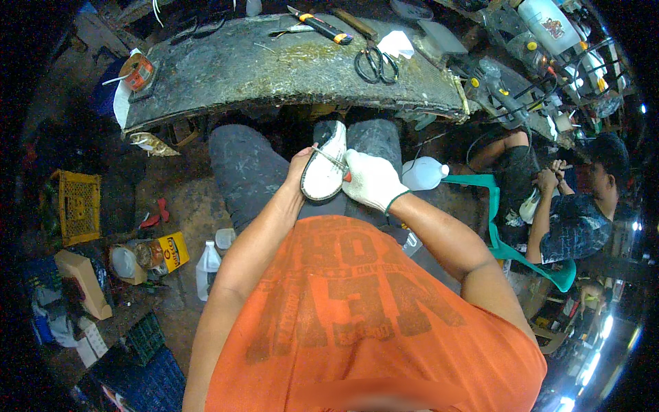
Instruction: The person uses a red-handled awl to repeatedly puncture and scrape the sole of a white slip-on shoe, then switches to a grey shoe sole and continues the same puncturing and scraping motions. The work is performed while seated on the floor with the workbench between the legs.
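Note:
A shoe [324, 180] with a broad white sole and a dark rim lies over my lap, its sole facing up. My bare left hand [298, 169] grips its left edge. My right hand [374, 182], in a white knitted glove, is closed at the shoe's right edge around what looks like an awl [347, 176]. Only a bit of the awl's red handle shows beside the glove. Its thin shank slants across the sole toward my left fingers; where its tip ends I cannot make out.
Ahead stands a worn workbench [226, 75] with scissors [376, 65], a utility knife [319, 25], a hammer [355, 25] and an orange tape roll [137, 72]. White jugs [424, 173] stand beside my legs. Another person [576, 206] sits at right near a green chair [494, 206].

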